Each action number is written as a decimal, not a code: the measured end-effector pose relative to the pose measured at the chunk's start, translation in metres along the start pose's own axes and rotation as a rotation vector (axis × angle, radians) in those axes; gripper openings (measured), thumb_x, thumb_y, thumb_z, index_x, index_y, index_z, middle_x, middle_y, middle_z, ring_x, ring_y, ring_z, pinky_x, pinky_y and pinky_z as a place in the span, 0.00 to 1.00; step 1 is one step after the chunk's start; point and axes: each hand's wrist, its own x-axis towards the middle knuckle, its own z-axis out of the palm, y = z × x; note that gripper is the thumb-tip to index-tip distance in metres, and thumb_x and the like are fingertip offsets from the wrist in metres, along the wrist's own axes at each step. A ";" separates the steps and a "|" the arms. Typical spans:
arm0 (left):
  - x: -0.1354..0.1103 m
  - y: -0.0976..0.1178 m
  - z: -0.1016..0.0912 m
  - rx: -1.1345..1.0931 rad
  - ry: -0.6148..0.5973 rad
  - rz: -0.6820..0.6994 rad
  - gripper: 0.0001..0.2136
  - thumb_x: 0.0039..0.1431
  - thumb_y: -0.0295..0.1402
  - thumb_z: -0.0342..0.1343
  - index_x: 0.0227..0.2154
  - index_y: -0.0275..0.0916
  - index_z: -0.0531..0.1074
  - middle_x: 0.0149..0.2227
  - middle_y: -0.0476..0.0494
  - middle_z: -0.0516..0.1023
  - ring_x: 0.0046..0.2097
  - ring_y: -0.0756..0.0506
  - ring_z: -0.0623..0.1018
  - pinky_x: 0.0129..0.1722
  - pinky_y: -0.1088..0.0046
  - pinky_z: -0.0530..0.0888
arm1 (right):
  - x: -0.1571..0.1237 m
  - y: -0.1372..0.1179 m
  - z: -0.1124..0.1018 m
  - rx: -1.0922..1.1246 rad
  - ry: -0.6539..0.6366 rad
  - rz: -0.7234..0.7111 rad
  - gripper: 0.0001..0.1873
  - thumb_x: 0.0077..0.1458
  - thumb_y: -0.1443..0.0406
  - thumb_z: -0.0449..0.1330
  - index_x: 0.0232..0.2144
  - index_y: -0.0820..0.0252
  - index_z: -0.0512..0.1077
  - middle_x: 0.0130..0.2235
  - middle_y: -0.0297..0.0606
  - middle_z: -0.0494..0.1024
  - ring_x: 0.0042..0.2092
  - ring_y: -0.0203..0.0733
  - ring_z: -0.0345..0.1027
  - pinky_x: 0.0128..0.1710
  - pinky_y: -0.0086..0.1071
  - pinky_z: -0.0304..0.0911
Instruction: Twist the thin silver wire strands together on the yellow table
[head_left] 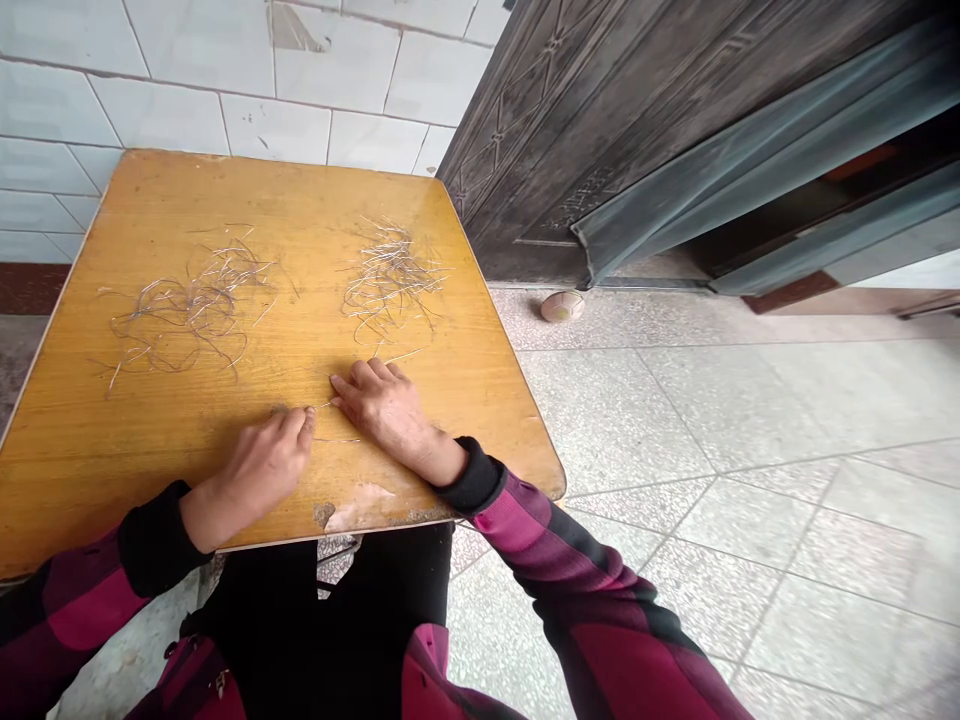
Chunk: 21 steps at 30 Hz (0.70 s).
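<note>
Just now, a loose wire (324,405) lies between the hands, near the front edge of the table (112,460). The left hand (262,470) is curled, and I cannot tell whether it pinches anything. The right hand (386,415) rests half open, holding nothing visible. Toward the back edge sit a tangled left pile (191,310) and right pile (394,280) of wire. Past the table's right corner, a ball (562,306) lies on the floor by a door (570,150).
</note>
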 end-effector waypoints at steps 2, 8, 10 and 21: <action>0.002 0.003 -0.003 0.037 -0.020 0.006 0.16 0.59 0.17 0.44 0.47 0.27 0.72 0.34 0.36 0.76 0.34 0.41 0.77 0.23 0.69 0.70 | 0.001 -0.001 -0.001 -0.007 -0.009 0.012 0.14 0.64 0.59 0.54 0.43 0.61 0.75 0.36 0.44 0.70 0.38 0.46 0.57 0.36 0.38 0.52; 0.001 -0.003 -0.001 0.008 0.052 0.047 0.14 0.62 0.18 0.45 0.46 0.29 0.71 0.33 0.39 0.76 0.34 0.43 0.77 0.27 0.69 0.72 | 0.000 0.008 0.008 0.083 0.054 0.033 0.19 0.62 0.53 0.54 0.44 0.58 0.77 0.35 0.43 0.70 0.38 0.46 0.58 0.37 0.38 0.52; 0.000 -0.007 0.000 -0.034 0.073 0.031 0.12 0.64 0.22 0.46 0.46 0.31 0.71 0.32 0.41 0.76 0.33 0.44 0.77 0.29 0.70 0.72 | -0.002 0.013 0.013 0.144 0.085 0.031 0.20 0.62 0.53 0.55 0.47 0.58 0.77 0.35 0.43 0.70 0.38 0.45 0.59 0.37 0.37 0.54; -0.007 -0.021 0.010 -0.360 0.282 -0.030 0.11 0.67 0.30 0.47 0.48 0.36 0.69 0.39 0.40 0.79 0.38 0.45 0.79 0.38 0.70 0.74 | -0.009 0.035 0.005 0.522 0.271 0.108 0.16 0.61 0.62 0.57 0.50 0.60 0.73 0.41 0.44 0.70 0.43 0.44 0.65 0.43 0.39 0.64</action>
